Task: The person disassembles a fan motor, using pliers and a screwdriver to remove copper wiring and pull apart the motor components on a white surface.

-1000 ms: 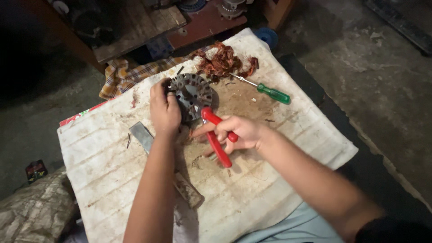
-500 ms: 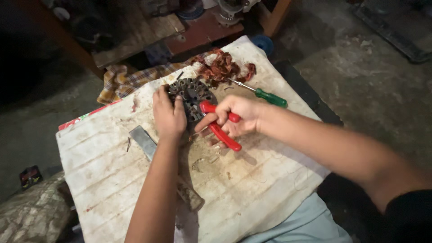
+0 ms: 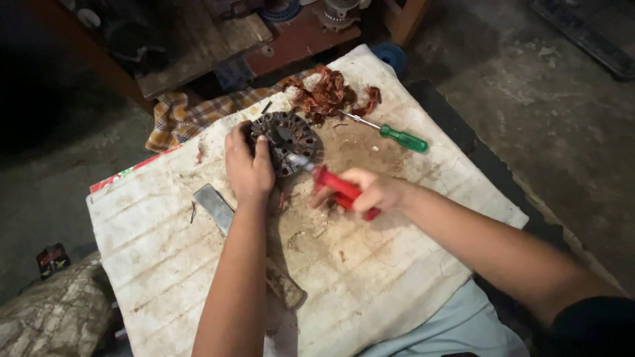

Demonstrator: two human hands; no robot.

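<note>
Two bare hands work over a stained white cloth (image 3: 370,277) spread on a low surface. At the far left, on the dark floor, sits a small black-and-red object (image 3: 51,259), too small to make out. Next comes a flat metal blade (image 3: 213,201) lying on the cloth, its worn handle (image 3: 286,287) running down under the left forearm.

The left hand (image 3: 249,168) lies palm down, fingers curled over the near-left edge of the stator (image 3: 286,140) — a round, dark metal core with slots around its rim — pressing it to the cloth. The stator sits in the upper middle of the cloth, just below a checked rag (image 3: 182,116) that pokes out from under the cloth's far edge.

Just right of the stator, the right hand (image 3: 367,193) is closed tightly around the red handles of the pliers (image 3: 334,188). Their metal nose touches the stator's near-right rim; whether the tips grip anything there cannot be told.

Behind the stator, a tangle of copper wire (image 3: 327,96) is heaped at the cloth's far edge. A screwdriver (image 3: 393,135) with a green handle lies just right of it, the shaft pointing back toward the wire. Loose bits of wire and dirt are scattered about the hands — mostly beneath the pliers.
</note>
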